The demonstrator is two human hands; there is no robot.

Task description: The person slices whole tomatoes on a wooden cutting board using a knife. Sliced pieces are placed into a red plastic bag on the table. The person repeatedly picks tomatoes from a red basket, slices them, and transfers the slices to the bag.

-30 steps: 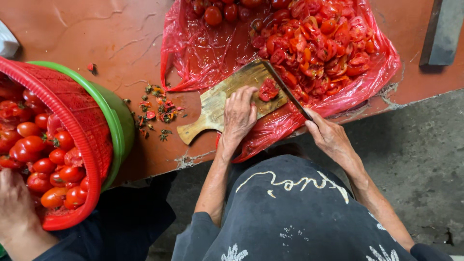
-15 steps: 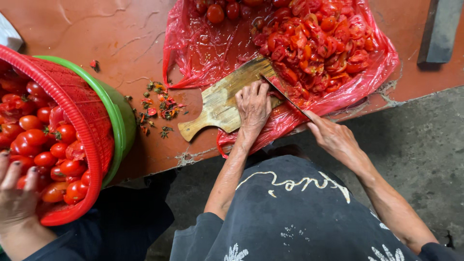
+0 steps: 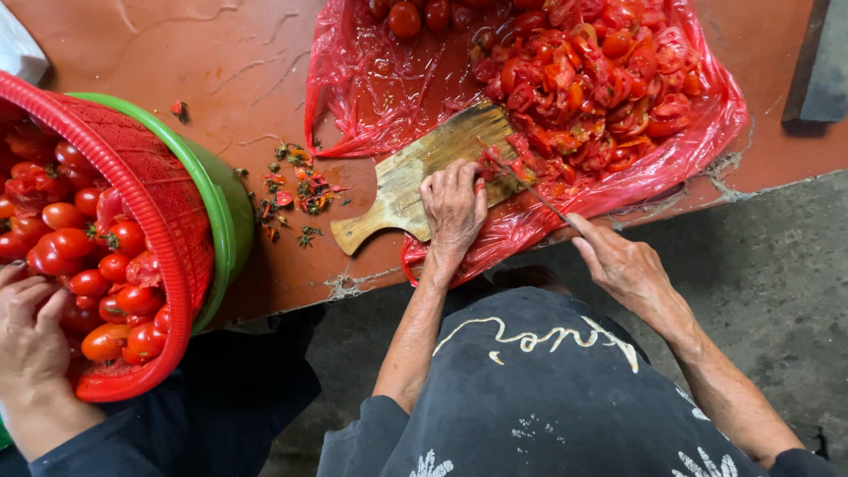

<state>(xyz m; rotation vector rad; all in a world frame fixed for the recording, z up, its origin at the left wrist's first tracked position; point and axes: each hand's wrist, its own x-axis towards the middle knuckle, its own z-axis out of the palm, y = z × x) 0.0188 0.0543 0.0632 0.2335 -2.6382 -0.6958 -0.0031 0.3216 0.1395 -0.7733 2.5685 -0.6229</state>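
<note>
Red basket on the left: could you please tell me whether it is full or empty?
Largely full: the red basket holds whole tomatoes heaped near its rim.

A worn matt wooden cutting board (image 3: 422, 172) is lying on glossy crinkled red plastic sheet (image 3: 371, 79); wet tomato pieces (image 3: 592, 79) are glistening.

A bare strip of the red-brown counter (image 3: 221, 53) lay open between the red basket (image 3: 150, 221) at the left edge and the red plastic sheet (image 3: 371, 79), crossed only by scattered stem scraps (image 3: 296, 190). Toward the right, the wooden cutting board (image 3: 415, 177), the heaped cut tomatoes (image 3: 601, 79) and a grey block (image 3: 821, 62) at the far right corner filled the way.
</note>
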